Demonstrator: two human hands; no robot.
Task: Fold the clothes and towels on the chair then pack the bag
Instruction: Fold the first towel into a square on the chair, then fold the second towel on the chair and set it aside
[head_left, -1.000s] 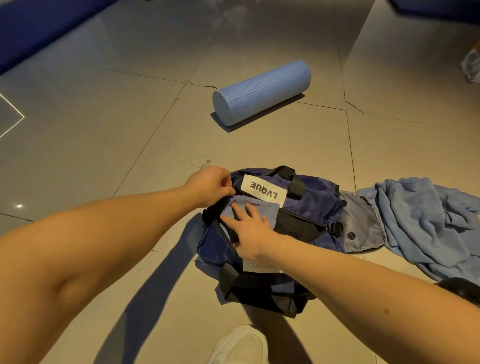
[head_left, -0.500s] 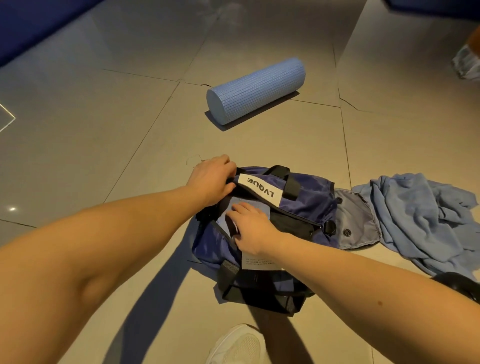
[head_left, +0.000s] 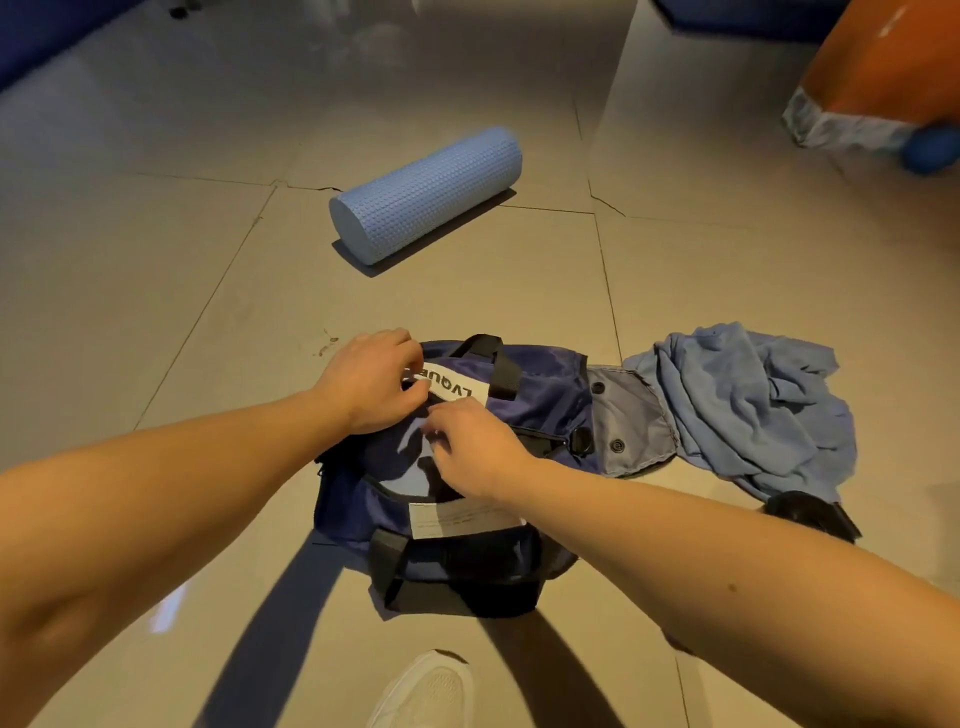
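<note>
Head view: navy bag (head_left: 540, 395) sits on the tiled floor (head_left: 156, 312) just beyond a white shoe (head_left: 426, 691), mouth unzipped and facing up. Left grip (head_left: 371, 384) is curled on the far rim of the mouth, right by the white label (head_left: 457, 389), thumb and fingers pinching the fabric. Right grip (head_left: 478, 447) is over the mouth w/ fingers bent down close to the left one. Its tips are blurred, so can't tell if it pinches the rim, a zip pull or nothing. A pale blue folded towel (head_left: 408, 483) shows inside the mouth, partly in shadow. A crumpled blue cloth (head_left: 743, 410) lies on the floor to the right, against the bag's grey end flap (head_left: 628, 421), not folded. A foam roller (head_left: 426, 195) lies well apart beyond the bag. No chair in view. Step in hand is prob. settling the towel into the bag, so packing looks only partly done. To do it well, lift the far rim up and away w/ the left grip so the mouth gapes. Press the towel flat w/ the right palem down toward one end, not bunched mid-bag, b/c the cloth needs room too. Soft fabric will drag, so push on the fold and keep edges clear of the zip. Fold the cloth before it goes in.
</note>
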